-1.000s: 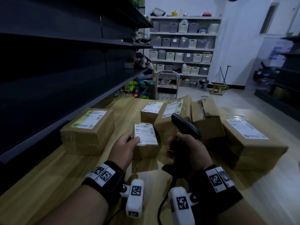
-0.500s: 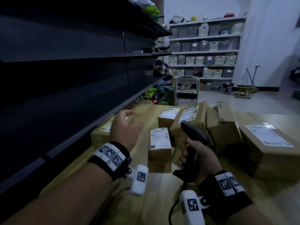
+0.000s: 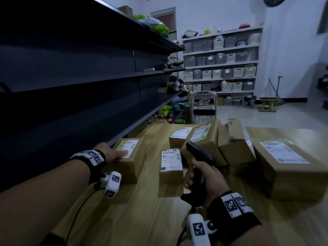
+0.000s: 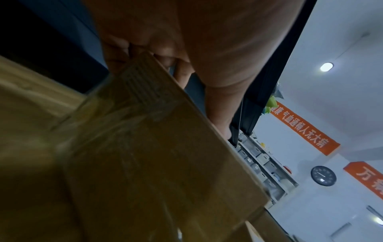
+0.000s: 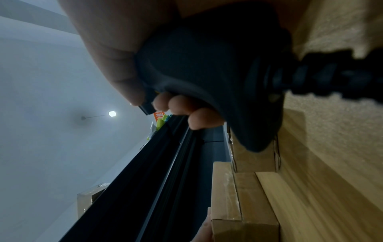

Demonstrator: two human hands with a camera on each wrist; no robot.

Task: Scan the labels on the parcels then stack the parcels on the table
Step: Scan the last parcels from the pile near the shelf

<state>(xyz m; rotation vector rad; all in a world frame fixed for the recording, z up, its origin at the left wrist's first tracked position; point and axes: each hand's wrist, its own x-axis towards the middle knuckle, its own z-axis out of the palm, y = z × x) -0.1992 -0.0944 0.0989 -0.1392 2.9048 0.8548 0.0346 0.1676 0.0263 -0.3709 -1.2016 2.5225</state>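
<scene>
Your left hand (image 3: 111,153) is closing its grip on the leftmost parcel (image 3: 130,158) by the dark shelving (image 3: 71,82), your right (image 3: 209,180) gripping the scanner (image 3: 198,157); a small parcel (image 3: 171,164) and others are crowding the worktop (image 3: 142,219)

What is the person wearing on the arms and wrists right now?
Both forearms are bare, no sleeves. Each wrist carries a black band with white square tags printed with black codes. A white camera pod with a black code marker hangs under each wrist; a thin black cable trails from the left pod.
</scene>
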